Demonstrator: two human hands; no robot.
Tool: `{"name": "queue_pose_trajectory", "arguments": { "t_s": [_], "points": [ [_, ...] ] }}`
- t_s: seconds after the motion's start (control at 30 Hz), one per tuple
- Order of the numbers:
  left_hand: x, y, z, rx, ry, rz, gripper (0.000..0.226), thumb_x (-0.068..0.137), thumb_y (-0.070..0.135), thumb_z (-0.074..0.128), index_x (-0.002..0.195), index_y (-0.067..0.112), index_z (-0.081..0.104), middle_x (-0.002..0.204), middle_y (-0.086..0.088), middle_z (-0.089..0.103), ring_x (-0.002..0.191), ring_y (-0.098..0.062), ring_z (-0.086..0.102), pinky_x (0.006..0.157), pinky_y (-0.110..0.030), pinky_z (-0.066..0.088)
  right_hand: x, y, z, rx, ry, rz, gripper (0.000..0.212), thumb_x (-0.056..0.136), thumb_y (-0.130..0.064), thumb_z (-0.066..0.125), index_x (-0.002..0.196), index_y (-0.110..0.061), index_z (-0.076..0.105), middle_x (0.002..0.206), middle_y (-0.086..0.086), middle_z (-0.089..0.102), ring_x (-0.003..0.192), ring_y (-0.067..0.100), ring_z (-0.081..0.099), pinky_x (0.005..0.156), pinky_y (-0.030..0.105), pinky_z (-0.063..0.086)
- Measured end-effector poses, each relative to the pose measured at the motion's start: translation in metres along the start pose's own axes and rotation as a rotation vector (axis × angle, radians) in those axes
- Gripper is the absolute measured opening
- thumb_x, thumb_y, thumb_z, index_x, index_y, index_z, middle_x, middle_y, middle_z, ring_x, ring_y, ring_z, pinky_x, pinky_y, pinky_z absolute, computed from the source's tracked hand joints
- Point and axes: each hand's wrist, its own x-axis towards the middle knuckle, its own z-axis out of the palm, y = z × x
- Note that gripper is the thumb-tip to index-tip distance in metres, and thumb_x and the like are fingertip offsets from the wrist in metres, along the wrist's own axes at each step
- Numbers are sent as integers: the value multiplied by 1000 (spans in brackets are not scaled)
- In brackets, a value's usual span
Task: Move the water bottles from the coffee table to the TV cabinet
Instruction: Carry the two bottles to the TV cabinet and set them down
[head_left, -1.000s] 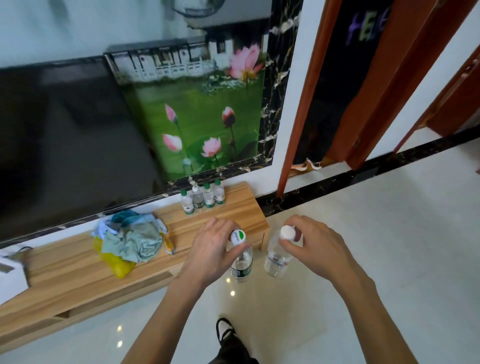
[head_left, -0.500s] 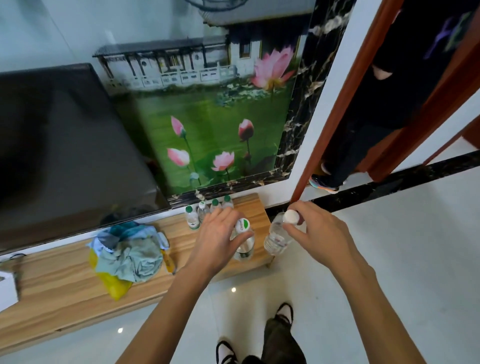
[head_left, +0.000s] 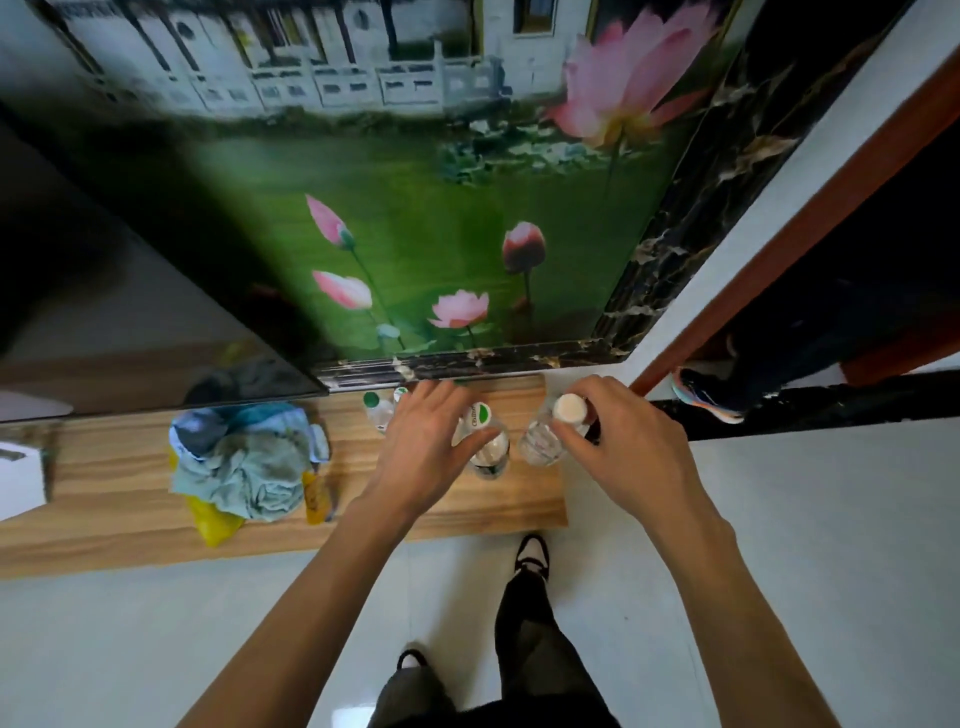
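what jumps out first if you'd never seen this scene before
The two hands over the right end of the wooden cabinet: the left hand holds a green-capped bottle, the right hand a white-capped bottle. Behind them the lotus mural fills the wall, and crumpled cloths lie on the cabinet to the left.

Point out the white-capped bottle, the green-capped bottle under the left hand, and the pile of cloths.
white-capped bottle (head_left: 569, 408): head view, on its white cap.
green-capped bottle (head_left: 480, 414): head view, on its green-and-white cap.
pile of cloths (head_left: 249, 462): head view, on the middle of the crumpled grey-blue fabric.
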Motion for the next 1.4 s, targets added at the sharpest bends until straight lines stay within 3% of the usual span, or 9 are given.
{"name": "queue_pose_trajectory", "arguments": {
  "t_s": [0.13, 0.27, 0.4, 0.57, 0.77, 1.03, 1.17, 1.4],
  "points": [
    [39, -4, 33, 40, 23, -47, 39, 95, 51, 65, 115, 18, 70, 98, 1, 67, 90, -26, 60, 77, -39, 45, 41, 36, 23, 45, -65, -16, 24, 92, -46, 66, 110, -35, 54, 106, -15, 61, 93, 9, 59, 68, 27, 37],
    [69, -13, 67, 55, 47, -59, 31, 90, 42, 76, 109, 18, 69, 95, 0, 68, 87, -27, 63, 75, -38, 46, 74, 66, 48, 2, -48, -91, 24, 89, -38, 74, 107, -26, 62, 100, -9, 66, 89, 15, 64, 65, 24, 36],
    [91, -40, 106, 55, 31, -94, 31, 88, 40, 79, 107, 18, 71, 96, 0, 70, 89, -27, 64, 77, -38, 45, 108, 94, 80, -28, -113, -118, 27, 91, -40, 72, 110, -25, 60, 102, -7, 66, 89, 16, 64, 64, 26, 39],
    [103, -76, 162, 56, 37, -73, 28, 87, 41, 75, 107, 21, 68, 96, 2, 69, 89, -24, 62, 77, -37, 44, 143, 125, 132, -74, -109, -122, 34, 92, -42, 69, 117, -20, 61, 110, 0, 69, 98, 21, 68, 69, 26, 45],
    [112, -119, 225, 31, 37, -37, 31, 93, 46, 66, 114, 23, 65, 100, 2, 66, 92, -20, 56, 80, -35, 40, 173, 151, 205, 9, -87, -121, 34, 92, -40, 70, 118, -21, 60, 117, -1, 67, 104, 20, 68, 75, 37, 59],
    [123, -146, 286, 40, 29, -4, 32, 92, 46, 69, 111, 21, 67, 100, 3, 65, 92, -21, 54, 79, -33, 34, 198, 187, 280, 18, -88, -153, 33, 91, -38, 73, 117, -21, 60, 113, -2, 70, 99, 18, 70, 71, 24, 48],
    [128, -154, 306, 58, 9, -2, 31, 90, 44, 70, 109, 19, 68, 100, 1, 66, 95, -27, 58, 80, -37, 37, 204, 200, 303, 4, -82, -169, 31, 91, -36, 73, 115, -22, 61, 109, -4, 67, 93, 17, 69, 64, 25, 47],
    [127, -164, 326, 81, -58, -23, 36, 90, 47, 69, 113, 19, 71, 108, 1, 69, 100, -27, 60, 85, -37, 38, 214, 205, 326, -14, -162, -178, 32, 95, -37, 67, 123, -24, 58, 120, -6, 63, 98, 17, 68, 70, 39, 58]
  ]
}}
